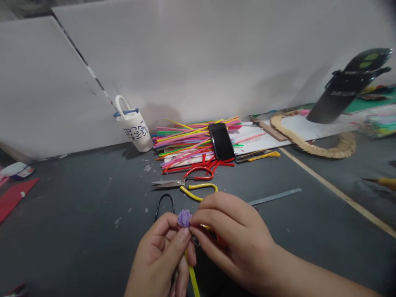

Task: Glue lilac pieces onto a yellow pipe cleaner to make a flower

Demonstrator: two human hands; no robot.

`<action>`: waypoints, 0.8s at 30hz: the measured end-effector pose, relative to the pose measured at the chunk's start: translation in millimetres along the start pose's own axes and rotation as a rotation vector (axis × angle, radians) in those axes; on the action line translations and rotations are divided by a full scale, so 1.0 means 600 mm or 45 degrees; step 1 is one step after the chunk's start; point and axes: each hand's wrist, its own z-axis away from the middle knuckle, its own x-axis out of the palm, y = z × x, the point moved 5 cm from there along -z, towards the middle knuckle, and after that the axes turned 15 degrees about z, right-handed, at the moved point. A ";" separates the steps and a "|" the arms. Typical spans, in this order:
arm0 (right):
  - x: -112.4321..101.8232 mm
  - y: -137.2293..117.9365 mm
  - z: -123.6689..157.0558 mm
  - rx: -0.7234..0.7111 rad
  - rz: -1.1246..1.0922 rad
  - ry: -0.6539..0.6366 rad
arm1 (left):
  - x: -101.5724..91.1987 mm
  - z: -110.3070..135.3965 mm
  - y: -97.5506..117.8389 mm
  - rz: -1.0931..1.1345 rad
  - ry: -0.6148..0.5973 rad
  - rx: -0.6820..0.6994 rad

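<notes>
A small purple flower-like ball (184, 218) sits on top of a yellow straw stem (193, 280). My left hand (161, 258) is closed around the stem just below the ball. My right hand (230, 233) pinches the purple ball from the right with its fingertips. Both hands hover low over the dark grey table (77, 214), near its front edge. Just beyond my hands lie yellow-handled pliers (198, 190) and red-handled scissors (185, 178).
A pile of coloured straws (188, 142) with a black phone (221, 141) on it lies behind. A white cup (134, 130) leans by the wall. A metal ruler (274, 197), a black wire loop (163, 204), a wooden ring (312, 142) and red card (14, 196) lie around.
</notes>
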 end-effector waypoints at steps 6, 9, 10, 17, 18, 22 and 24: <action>-0.006 -0.006 0.000 -0.062 0.113 0.081 | 0.013 0.010 0.010 0.017 0.124 0.012; -0.007 -0.007 0.001 -0.094 0.157 0.095 | 0.021 0.015 0.017 0.008 0.156 0.023; -0.006 -0.007 0.001 -0.101 0.166 0.091 | 0.022 0.016 0.019 0.003 0.153 0.034; -0.004 -0.007 0.002 -0.092 0.185 0.074 | 0.018 0.015 0.017 0.010 0.160 0.069; -0.005 -0.008 0.002 -0.088 0.181 0.074 | 0.018 0.015 0.017 0.019 0.163 0.063; -0.008 -0.011 0.003 -0.083 0.168 0.078 | 0.021 0.016 0.018 0.035 0.145 0.070; -0.010 -0.013 0.003 -0.074 0.130 0.075 | 0.021 0.016 0.018 0.044 0.137 0.053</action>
